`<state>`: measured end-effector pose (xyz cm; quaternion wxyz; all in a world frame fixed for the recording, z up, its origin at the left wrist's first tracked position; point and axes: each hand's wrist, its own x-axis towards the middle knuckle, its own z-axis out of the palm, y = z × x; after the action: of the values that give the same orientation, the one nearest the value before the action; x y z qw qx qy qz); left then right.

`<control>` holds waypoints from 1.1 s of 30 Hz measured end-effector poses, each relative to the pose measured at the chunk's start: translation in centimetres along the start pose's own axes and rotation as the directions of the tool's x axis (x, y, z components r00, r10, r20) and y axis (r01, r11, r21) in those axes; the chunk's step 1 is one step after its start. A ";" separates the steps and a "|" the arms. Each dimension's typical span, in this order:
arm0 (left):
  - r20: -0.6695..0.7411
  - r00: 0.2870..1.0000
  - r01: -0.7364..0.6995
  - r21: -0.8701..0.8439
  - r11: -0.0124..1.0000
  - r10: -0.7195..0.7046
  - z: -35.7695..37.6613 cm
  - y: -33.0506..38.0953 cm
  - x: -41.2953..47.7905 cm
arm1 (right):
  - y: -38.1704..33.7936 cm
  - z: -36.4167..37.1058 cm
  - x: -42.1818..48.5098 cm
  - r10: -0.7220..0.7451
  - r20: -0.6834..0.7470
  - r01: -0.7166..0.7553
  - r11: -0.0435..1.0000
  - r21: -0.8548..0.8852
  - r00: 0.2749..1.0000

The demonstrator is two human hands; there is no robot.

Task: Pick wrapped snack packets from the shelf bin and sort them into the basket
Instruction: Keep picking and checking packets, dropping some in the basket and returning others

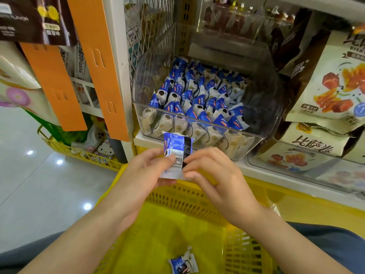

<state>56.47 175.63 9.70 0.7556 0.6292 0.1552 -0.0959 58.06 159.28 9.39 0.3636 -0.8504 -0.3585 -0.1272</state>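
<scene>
Packet point(176, 148) partly behind left hand point(147, 172)

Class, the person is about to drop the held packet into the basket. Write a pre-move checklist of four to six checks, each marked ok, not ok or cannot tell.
1. Held packet pinched by left hand and right hand: ok.
2. Basket directly under the hands: ok.
3. Room in basket, only one loose packet visible there: ok.
4. Held packet's wrapper undamaged: cannot tell, fingers cover part.
5. Bin holds more packets: ok.
</scene>
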 end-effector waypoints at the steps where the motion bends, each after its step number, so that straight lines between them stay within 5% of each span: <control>1: -0.013 1.000 -0.027 0.050 0.998 0.027 0.1 0.0 -0.1 | -0.2 0.0 0.0 0.119 -0.022 -0.117 0.990 0.077 0.993; 5: 0.033 0.996 -0.082 0.135 0.987 0.078 0.4 0.1 -0.4 | 0.1 0.2 0.6 0.589 0.049 -0.558 0.731 0.393 0.807; 8: 0.113 0.989 -0.111 0.193 0.975 0.090 0.6 -0.1 -0.3 | 0.3 -0.1 1.2 0.649 0.262 -0.637 0.447 0.628 0.714; 11: 0.071 0.966 -0.256 0.394 0.883 0.248 0.5 -0.7 -0.1 | 0.0 0.0 1.2 0.640 0.326 -0.639 0.344 0.688 0.696; 15: 0.103 0.863 -0.441 0.630 0.639 0.495 0.3 -1.3 -0.5 | -0.2 0.7 0.8 0.663 0.269 -0.611 0.357 0.706 0.698; 23: 0.131 0.882 -0.429 0.624 0.654 0.453 0.4 -1.2 -0.6 | 0.1 1.4 0.4 0.589 0.259 -0.586 0.473 0.658 0.766; 33: 0.186 0.833 -0.462 0.751 0.471 0.521 -0.1 -1.8 -0.1 | -0.4 1.6 0.0 0.566 0.169 -0.578 0.697 0.425 0.807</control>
<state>55.72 175.37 8.02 0.4013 0.9094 -0.0623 0.0899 57.74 160.58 8.47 0.5698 -0.8106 -0.1005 0.0907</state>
